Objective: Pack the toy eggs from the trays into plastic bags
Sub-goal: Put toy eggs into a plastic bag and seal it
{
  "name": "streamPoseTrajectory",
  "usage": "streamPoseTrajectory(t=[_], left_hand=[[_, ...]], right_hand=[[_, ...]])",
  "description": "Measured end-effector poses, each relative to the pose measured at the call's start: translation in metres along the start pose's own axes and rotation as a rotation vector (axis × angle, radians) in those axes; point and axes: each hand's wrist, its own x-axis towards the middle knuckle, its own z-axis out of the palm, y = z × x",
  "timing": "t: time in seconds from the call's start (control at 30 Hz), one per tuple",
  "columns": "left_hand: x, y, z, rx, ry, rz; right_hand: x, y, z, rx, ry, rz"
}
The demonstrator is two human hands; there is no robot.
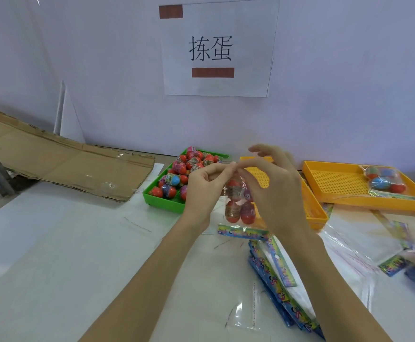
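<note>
Left hand: the left hand [205, 186] is pinching the top edge of a clear plastic bag [238, 206] between thumb and curled fingers, at frame centre.
Right hand: the right hand [273, 186] is pinching the same top edge with thumb and forefinger; its other fingers are spreading loosely upward.
Held bag: the bag is hanging above the table [53, 243], holding four toy eggs [233, 211] stacked in two rows; its printed header strip [242, 232] is sitting at the lower end.
Green tray: a green tray [162, 201] is sitting left of centre, behind the left hand, holding loose red, pink and blue eggs.
Yellow trays: one yellow tray [317, 213] is lying behind the right hand; a second yellow tray [337, 183], at the right of the frame, is holding a filled bag [384, 181] of eggs.
Bag stock: empty bags with blue headers [275, 280] are lying stacked at lower centre-right.
Background: flattened cardboard [61, 161] is lying at the left; a paper sign [217, 48] is hanging on the wall at top centre.
</note>
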Motion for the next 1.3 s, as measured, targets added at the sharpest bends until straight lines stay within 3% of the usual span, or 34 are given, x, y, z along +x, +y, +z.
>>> streamPoseTrajectory(t=[0.13, 0.33, 0.67, 0.9, 1.07, 1.3], left_hand=[[-0.002, 0.001, 0.002, 0.021, -0.108, 0.003], [-0.003, 0.001, 0.002, 0.173, -0.259, 0.154], [-0.002, -0.005, -0.004, 0.558, -0.181, 0.446], [0.0, -0.002, -0.008, 0.588, -0.228, 0.426], [0.001, -0.001, -0.01, 0.678, -0.263, 0.479], [0.001, 0.004, -0.014, 0.629, -0.226, 0.4]], right_hand=[[-0.003, 0.0, 0.006, -0.097, -0.011, -0.049], [-0.005, 0.002, 0.003, -0.057, 0.007, -0.002], [-0.003, 0.0, 0.0, -0.004, -0.016, 0.035], [0.002, 0.012, -0.006, 0.074, -0.165, 0.009], [-0.002, 0.012, -0.004, 0.03, -0.13, 0.026], [0.0, 0.011, -0.001, 0.072, 0.006, 0.209]])
